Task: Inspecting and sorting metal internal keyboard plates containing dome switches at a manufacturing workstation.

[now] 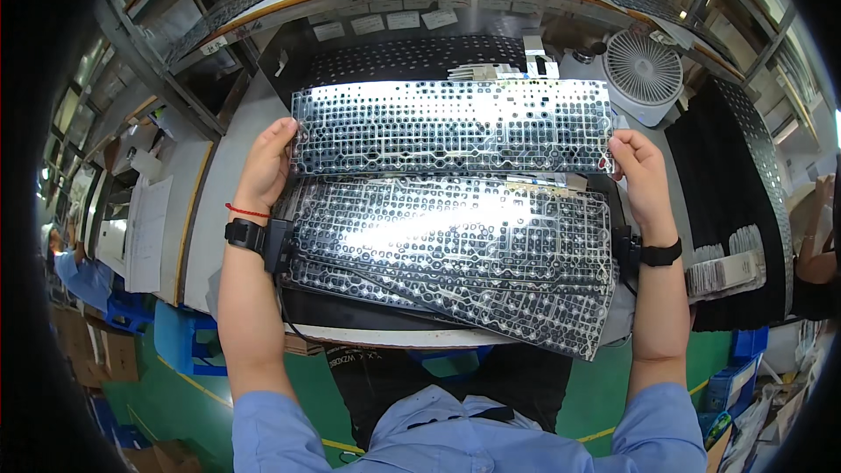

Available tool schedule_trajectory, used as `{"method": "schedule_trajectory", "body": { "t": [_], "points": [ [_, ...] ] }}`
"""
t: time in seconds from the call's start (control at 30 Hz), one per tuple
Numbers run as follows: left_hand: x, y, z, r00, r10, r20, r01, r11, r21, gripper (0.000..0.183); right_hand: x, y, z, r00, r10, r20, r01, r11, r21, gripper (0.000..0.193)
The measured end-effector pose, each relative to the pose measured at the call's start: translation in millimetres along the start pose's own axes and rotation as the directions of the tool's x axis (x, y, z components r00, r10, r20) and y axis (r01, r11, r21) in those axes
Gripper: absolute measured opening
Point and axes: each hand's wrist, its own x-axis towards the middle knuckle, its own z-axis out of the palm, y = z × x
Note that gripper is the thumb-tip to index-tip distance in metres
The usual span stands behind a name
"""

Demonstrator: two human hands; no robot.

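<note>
I hold a clear, shiny plastic sheet full of small holes and printed traces, stretched flat between both hands above the bench. My left hand grips its left edge and my right hand grips its right edge. Below it, close to my body, a stack of several similar sheets lies on the bench, its lower right corner overhanging the front edge. A black band sits on each wrist, and a thin red string circles the left one.
A black perforated tray lies behind the held sheet. A small white fan stands at the back right. Black mats and a bundle of white strips fill the right side. Papers lie at left.
</note>
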Motion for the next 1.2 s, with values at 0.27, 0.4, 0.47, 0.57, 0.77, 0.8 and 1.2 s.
{"method": "schedule_trajectory", "body": {
  "t": [0.27, 0.4, 0.47, 0.57, 0.77, 0.8, 1.2],
  "points": [
    [2, 0, -19, 0.994, 0.017, 0.107, -0.013, 0.999, -0.035, 0.017, -4, -7, -1, 0.997, -0.07, -0.042, 0.074, 0.994, 0.084, 0.014],
    [-1, 5, -8, 0.995, 0.036, 0.091, -0.024, 0.991, -0.129, 0.021, -7, -15, 7, 0.993, -0.05, -0.103, 0.059, 0.994, 0.091, 0.015],
    [-5, 10, 2, 1.0, -0.01, -0.024, 0.007, 0.99, -0.14, 0.023, -6, -15, 9, 0.986, -0.06, -0.158, 0.085, 0.984, 0.159, 0.016],
    [-1, 5, -4, 0.999, 0.01, 0.046, -0.005, 0.993, -0.121, 0.024, -2, -7, -2, 0.984, -0.122, -0.131, 0.15, 0.964, 0.222, 0.014],
    [-5, 6, 12, 0.999, 0.026, 0.034, -0.027, 0.999, 0.03, 0.035, -6, -15, 10, 0.988, -0.117, -0.096, 0.121, 0.992, 0.039, 0.026],
    [-5, 6, 14, 1.0, -0.005, 0.002, 0.005, 0.999, 0.054, 0.032, -6, -14, 9, 0.988, -0.119, -0.096, 0.122, 0.992, 0.03, 0.028],
    [2, 1, -9, 0.999, 0.017, -0.043, -0.016, 1.0, 0.022, 0.017, -8, -16, 9, 0.986, -0.157, -0.052, 0.16, 0.984, 0.076, 0.029]
  ]
}}
